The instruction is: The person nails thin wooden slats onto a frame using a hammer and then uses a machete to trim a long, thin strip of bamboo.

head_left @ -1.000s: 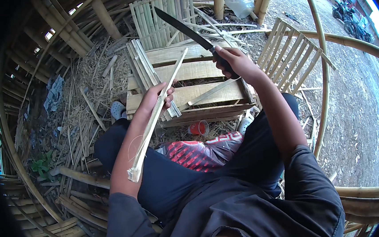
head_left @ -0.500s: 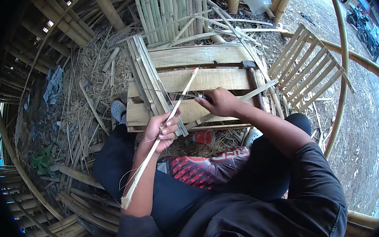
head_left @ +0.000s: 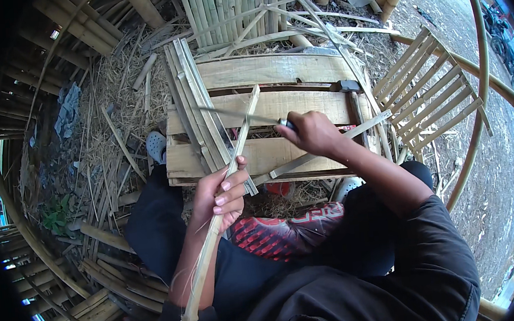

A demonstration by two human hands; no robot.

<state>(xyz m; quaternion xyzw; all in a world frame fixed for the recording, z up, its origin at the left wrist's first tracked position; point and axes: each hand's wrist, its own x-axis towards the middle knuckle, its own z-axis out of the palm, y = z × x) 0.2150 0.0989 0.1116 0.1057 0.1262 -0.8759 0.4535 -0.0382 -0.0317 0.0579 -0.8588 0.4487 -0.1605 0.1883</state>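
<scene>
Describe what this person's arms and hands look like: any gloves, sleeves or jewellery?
Both hands are bare, with no gloves. The left hand has pale polished fingernails. The right hand shows no ring or watch that I can make out. The forearms are uncovered; a dark short sleeve covers the right upper arm, part of a dark shirt.

Knife (head_left: 238, 117) handle buried inside the right hand (head_left: 312, 133); blade thin and blurred toward the tip, edge contact with the bamboo strip (head_left: 226, 187) not determinable. Middle of strip covered by fingers of the left hand (head_left: 220, 196). Red cloth (head_left: 284, 234) partly hidden behind the legs. Sandal (head_left: 155, 145) half concealed by the knee.
</scene>
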